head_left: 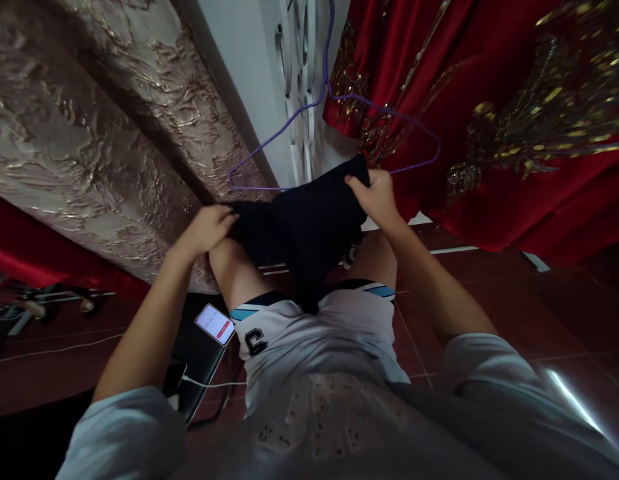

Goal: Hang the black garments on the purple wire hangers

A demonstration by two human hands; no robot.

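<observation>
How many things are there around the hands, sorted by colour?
Dark: 1, the dark navy cloth garment, gripped by left hand and right hand.
Purple: 1, thin wire hanger.
Red: 1, gold-embroidered red fabric.
White: 1, lit phone.
Total: 4

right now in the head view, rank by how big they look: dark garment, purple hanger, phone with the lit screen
1. purple hanger, widest span, though only thin wire
2. dark garment, held by left hand and right hand; close to the hanger, so unsure
3. phone, clearly smallest
</observation>
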